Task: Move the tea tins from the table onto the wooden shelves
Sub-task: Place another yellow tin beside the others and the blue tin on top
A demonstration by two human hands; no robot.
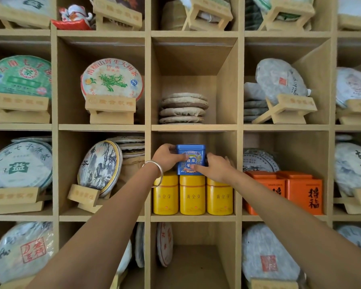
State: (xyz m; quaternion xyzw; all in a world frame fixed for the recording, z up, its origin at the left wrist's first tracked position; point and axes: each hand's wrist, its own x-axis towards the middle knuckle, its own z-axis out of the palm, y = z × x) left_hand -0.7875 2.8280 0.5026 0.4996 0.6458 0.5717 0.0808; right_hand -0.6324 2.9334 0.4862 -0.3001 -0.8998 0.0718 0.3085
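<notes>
The blue tin (190, 159) is held between both hands inside the middle compartment of the wooden shelves (147, 130), directly on top of the middle one of three yellow tins (192, 195). The left hand (166, 157) is clamped on the tin's left side, its thumb laid across the front face; the right hand (216, 166) is pressed to the lower right corner, with its thumb on the front and its fingers lost behind the tin's right wall. A silver bangle (155, 174) is worn on the left wrist.

The tin stands upright, its long axis vertical, and lies straight ahead of both hands, between them, so neither hand is clearly nearer. Its base appears to touch the lid beneath, though full seating cannot be confirmed. Open space is seen to the right of the right hand, above the right-hand yellow tin, and little room is left above the blue lid.

The placing is judged almost done; what remains is for the tin to be squared on the lid below and both hands drawn straight back toward the body. Orange tins (298, 191) stand in the compartment to the right.
</notes>
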